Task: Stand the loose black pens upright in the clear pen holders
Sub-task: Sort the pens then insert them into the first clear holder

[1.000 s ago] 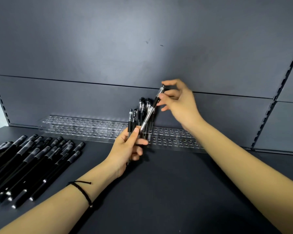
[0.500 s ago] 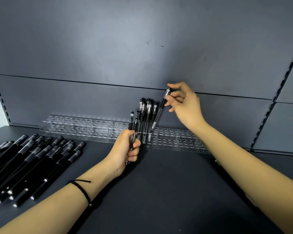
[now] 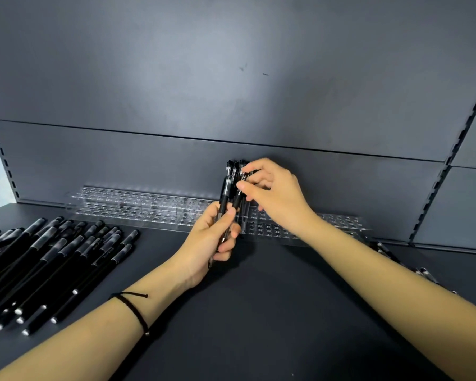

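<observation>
Pinching one black pen (image 3: 237, 200) between thumb and fingertips, the right hand (image 3: 272, 193) has its grip clamped on the barrel, which leans in among the standing pens (image 3: 242, 165) in the clear pen holder (image 3: 138, 207). Just below it, the left hand (image 3: 209, 243) has its grip curled round a small bunch of pens (image 3: 223, 207), held nearly upright. The holder runs along the foot of the grey back panel (image 3: 231, 78). Off to the left, loose pens (image 3: 55, 257) lie side by side on the dark surface (image 3: 259, 312). A black cord (image 3: 134, 312) circles the left wrist.
</observation>
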A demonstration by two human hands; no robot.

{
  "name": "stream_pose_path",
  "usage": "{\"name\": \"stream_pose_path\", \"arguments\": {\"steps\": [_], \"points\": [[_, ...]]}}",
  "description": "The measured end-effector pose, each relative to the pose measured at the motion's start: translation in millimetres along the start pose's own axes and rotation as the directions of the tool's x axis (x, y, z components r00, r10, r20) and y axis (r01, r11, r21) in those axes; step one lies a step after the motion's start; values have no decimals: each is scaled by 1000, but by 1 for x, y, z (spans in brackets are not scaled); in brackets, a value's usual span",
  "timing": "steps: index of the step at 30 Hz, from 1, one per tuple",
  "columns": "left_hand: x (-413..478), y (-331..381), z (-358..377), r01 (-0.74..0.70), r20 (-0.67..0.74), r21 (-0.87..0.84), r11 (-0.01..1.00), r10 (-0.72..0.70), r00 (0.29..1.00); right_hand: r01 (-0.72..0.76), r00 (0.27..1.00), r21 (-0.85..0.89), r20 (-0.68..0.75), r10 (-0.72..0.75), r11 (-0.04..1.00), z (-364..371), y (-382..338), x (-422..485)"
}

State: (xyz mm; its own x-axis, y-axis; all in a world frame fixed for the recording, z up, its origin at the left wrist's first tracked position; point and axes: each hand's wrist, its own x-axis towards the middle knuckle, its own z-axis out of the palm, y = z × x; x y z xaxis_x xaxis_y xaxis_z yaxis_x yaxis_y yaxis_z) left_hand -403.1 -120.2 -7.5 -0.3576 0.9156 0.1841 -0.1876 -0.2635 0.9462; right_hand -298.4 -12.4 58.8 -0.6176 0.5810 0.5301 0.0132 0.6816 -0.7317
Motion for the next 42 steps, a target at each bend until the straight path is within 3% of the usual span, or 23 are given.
{"name": "stream_pose_path", "arguments": {"steps": [3,6,8,11,15,28,31,34,38,42], "points": [[2,1,-1,2,-42,14,1000,-1,999,-86,996,209,-21,92,974,-4,-1,6],[3,-1,-1,61,-70,23,998,-59,996,-45,960,408,-233,152,912,-17,1,18],[5,-5,0,113,-82,35,993,-110,991,45,911,345,-400,103,937,-28,5,27],[7,-6,-1,197,-78,-37,980,-200,977,106,879,183,-476,-7,977,-37,15,32],[8,-4,-3,238,-52,-130,962,-247,968,129,878,86,-472,-74,988,-38,23,32],[5,-4,-3,189,-29,-14,982,-189,981,156,923,-149,-329,-198,976,-31,33,35],[5,-4,-3,175,-30,-7,985,-175,984,125,946,-164,-276,-168,978,-33,38,36],[6,-5,-3,156,-29,9,988,-155,987,84,990,-185,-96,-103,979,-28,44,31],[5,-6,-1,81,3,15,997,-81,997,127,971,-324,-152,-184,938,-25,42,25],[1,-6,1,-2,46,91,996,-2,999,111,990,-384,-42,-138,917,-24,34,25]]}}
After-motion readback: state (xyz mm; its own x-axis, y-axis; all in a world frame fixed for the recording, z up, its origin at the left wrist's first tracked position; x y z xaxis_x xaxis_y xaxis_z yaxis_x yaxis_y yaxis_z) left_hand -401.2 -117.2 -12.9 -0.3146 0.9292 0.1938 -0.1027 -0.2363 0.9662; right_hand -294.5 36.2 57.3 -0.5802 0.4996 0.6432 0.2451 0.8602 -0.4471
